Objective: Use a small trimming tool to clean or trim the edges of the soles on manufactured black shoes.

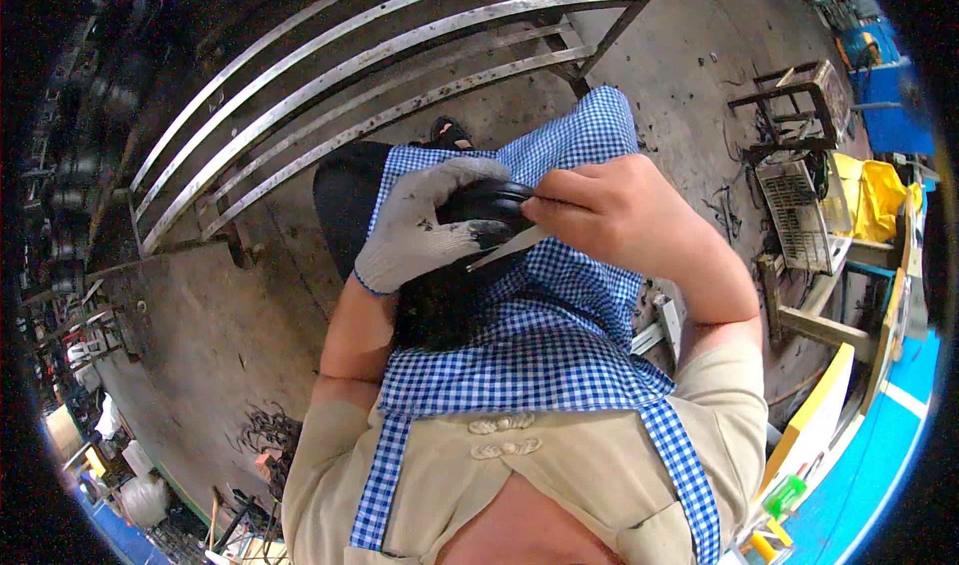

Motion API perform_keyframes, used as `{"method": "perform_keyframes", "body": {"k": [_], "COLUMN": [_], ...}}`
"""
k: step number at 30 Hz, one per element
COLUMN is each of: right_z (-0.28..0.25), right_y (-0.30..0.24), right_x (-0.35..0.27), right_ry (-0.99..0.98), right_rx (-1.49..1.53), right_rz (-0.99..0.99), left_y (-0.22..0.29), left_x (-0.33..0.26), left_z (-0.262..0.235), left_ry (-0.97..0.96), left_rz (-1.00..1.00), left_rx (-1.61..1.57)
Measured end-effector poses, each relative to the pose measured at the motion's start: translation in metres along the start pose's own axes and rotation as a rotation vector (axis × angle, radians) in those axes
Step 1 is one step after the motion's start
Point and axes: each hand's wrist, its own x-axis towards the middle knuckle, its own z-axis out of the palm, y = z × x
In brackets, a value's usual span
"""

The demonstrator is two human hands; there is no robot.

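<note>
My left hand [410,227], in a pale knitted glove with blackened fingertips, is closed round a glossy black rounded rubber part [486,202] above my lap. The bare right hand [604,210] is closed, its thumb and forefinger pinched at the right edge of that part. From under the right hand a thin pale pointed blade [507,251] sticks out toward the lower left, below the rubber part. Its handle is hidden, so its exact kind cannot be told. A blue and white checked apron [499,355] covers my lap, with a dark patch beneath the left hand.
A metal rack of long bars [390,40] stands in front of me. On the right are a small metal-framed stool [799,105], a pale plastic crate [794,215], yellow cloth [874,200] and a blue surface [904,415]. Black scraps [270,430] lie on the floor at left.
</note>
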Motion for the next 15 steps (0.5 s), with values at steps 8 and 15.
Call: {"method": "perform_keyframes", "body": {"k": [8,15], "right_z": [-0.015,0.008], "right_y": [-0.004,0.009], "right_x": [0.015,0.009], "right_ry": [-0.384,-0.352], "right_rx": [-0.143,0.011], "right_rz": [0.010,0.184], "left_y": [-0.003,-0.004], "left_x": [0.006,0.007], "left_z": [0.007,0.008], "left_ry": [-0.059,-0.031], "left_rz": [0.099,0.088], "left_rx": [0.132,0.219]}}
